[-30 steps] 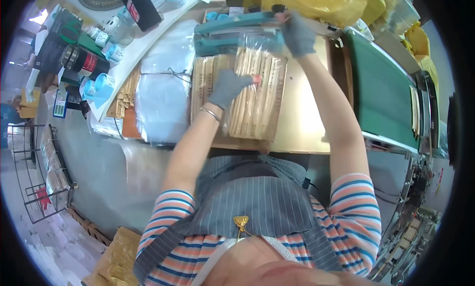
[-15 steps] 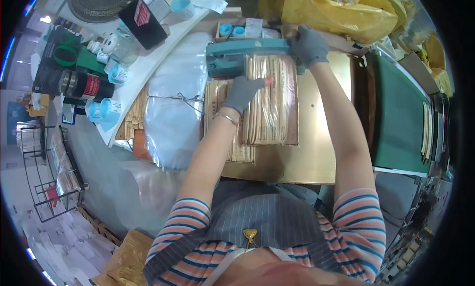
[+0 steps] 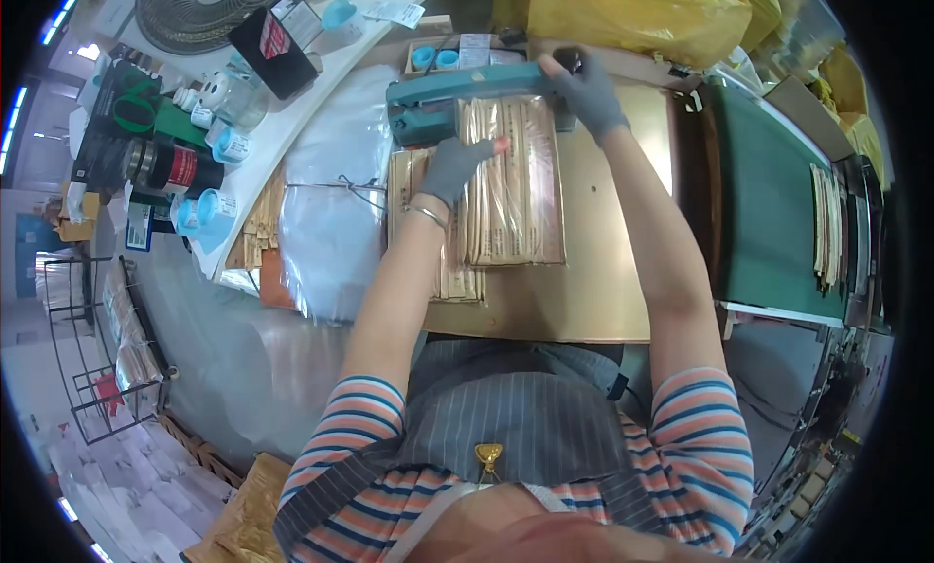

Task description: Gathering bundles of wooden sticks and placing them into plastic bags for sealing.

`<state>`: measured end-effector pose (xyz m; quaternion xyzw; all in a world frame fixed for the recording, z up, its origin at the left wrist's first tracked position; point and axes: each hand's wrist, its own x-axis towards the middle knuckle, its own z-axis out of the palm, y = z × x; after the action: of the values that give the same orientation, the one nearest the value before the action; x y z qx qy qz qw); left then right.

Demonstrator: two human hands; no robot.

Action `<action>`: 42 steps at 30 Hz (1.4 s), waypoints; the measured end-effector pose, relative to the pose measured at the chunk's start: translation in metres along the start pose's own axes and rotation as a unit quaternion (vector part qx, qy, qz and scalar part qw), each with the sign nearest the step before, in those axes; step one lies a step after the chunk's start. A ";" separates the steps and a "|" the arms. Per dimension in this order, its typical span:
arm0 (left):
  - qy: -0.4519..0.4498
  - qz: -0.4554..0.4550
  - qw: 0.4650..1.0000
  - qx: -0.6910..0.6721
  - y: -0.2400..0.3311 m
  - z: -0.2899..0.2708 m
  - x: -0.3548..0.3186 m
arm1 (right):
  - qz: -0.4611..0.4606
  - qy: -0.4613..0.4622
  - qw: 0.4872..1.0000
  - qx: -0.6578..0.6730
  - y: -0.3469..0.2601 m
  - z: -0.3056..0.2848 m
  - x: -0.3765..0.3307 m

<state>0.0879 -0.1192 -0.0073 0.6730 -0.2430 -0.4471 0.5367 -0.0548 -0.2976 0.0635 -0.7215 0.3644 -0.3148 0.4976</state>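
Observation:
A teal heat sealer (image 3: 477,84) lies crosswise at the far side of the brass-coloured board. My right hand (image 3: 592,91), in a grey fingertip-less glove, is closed around the dark knob (image 3: 569,61) at the right end of its arm. Just below the sealer, a bundle of printed tan packets in clear plastic (image 3: 516,198) lies with its far end against it. My left hand (image 3: 455,172), gloved alike, grips the bundle's left edge, its bare thumb tip on top; the other fingertips are hidden. More tan packets (image 3: 457,286) lie partly under the bundle.
Left of the bundle lies a tied stack of clear plastic bags (image 3: 333,217). A white table (image 3: 292,140) holds a fan, phone, jars and blue cups. Yellow plastic bags (image 3: 632,20) are beyond the sealer. A green surface (image 3: 773,213) stands at the right.
The whole view has shifted slightly, so things sit a little farther left and up. My right hand has turned on the knob, showing more of it. My left hand stays on the bundle.

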 end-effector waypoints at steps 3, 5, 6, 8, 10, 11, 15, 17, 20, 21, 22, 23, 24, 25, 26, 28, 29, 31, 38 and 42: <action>-0.023 0.041 0.999 -0.023 0.012 -0.005 -0.036 | 0.045 -0.057 0.990 0.118 0.033 0.015 -0.101; -0.031 0.089 0.994 -0.049 0.018 -0.001 -0.069 | 0.102 -0.167 0.944 0.266 0.019 0.033 -0.168; -0.029 0.084 0.995 -0.049 0.023 -0.002 -0.086 | 0.108 -0.169 0.943 0.266 0.005 0.037 -0.178; 0.102 0.113 0.983 0.106 0.025 -0.013 -0.110 | 0.261 -0.147 0.851 0.431 -0.008 0.050 -0.189; 0.225 0.129 0.951 0.166 -0.011 -0.038 -0.111 | 0.210 -0.148 0.852 0.457 0.014 0.076 -0.175; 0.221 0.044 0.966 0.126 -0.032 -0.054 -0.106 | 0.167 -0.165 0.926 0.298 0.025 0.089 -0.165; 0.070 -0.060 0.992 -0.084 -0.062 -0.088 -0.129 | 0.163 -0.186 0.956 0.159 -0.007 0.121 -0.174; 0.018 -0.054 0.979 -0.195 -0.068 -0.091 -0.149 | 0.153 -0.326 0.902 0.237 -0.004 0.116 -0.187; 0.101 0.191 0.976 -0.032 -0.048 -0.078 -0.197 | 0.263 -0.368 0.761 0.466 0.001 0.105 -0.231; 0.098 0.190 0.977 -0.018 -0.048 -0.085 -0.213 | 0.224 -0.366 0.790 0.438 -0.012 0.113 -0.240; 0.121 0.187 0.975 -0.022 -0.037 -0.103 -0.232 | 0.183 -0.352 0.820 0.412 -0.021 0.123 -0.244; 0.149 0.276 0.948 -0.045 -0.018 -0.121 -0.258 | 0.171 -0.399 0.815 0.385 -0.018 0.140 -0.230; 0.178 0.362 0.913 -0.067 -0.003 -0.140 -0.287 | 0.158 -0.432 0.829 0.318 -0.054 0.158 -0.223; 0.195 0.293 0.928 -0.124 0.002 -0.166 -0.326 | 0.080 -0.451 0.840 0.293 -0.099 0.184 -0.224; 0.207 0.225 0.934 -0.183 0.002 -0.194 -0.366 | 0.031 -0.449 0.860 0.240 -0.127 0.210 -0.223; 0.409 0.263 0.873 -0.032 0.008 -0.236 -0.434 | -0.052 -0.570 0.778 0.260 -0.206 0.260 -0.236; 0.519 0.215 0.785 0.259 -0.022 -0.271 -0.464 | -0.098 -0.578 0.779 0.225 -0.222 0.289 -0.245; 0.581 0.107 0.536 0.603 -0.084 -0.294 -0.494 | -0.231 -0.518 0.761 0.315 -0.247 0.350 -0.281; 0.726 -0.093 0.677 0.070 -0.155 -0.256 -0.545 | -0.363 -0.720 0.559 -0.194 -0.144 0.431 -0.348; 0.733 -0.103 0.665 0.102 -0.126 -0.242 -0.553 | -0.654 -0.581 0.424 -0.236 -0.095 0.444 -0.410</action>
<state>0.0111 0.4883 0.0684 0.8546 0.2556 0.1660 0.4204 0.1087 0.2859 -0.0203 -0.8444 -0.5318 0.0466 0.0460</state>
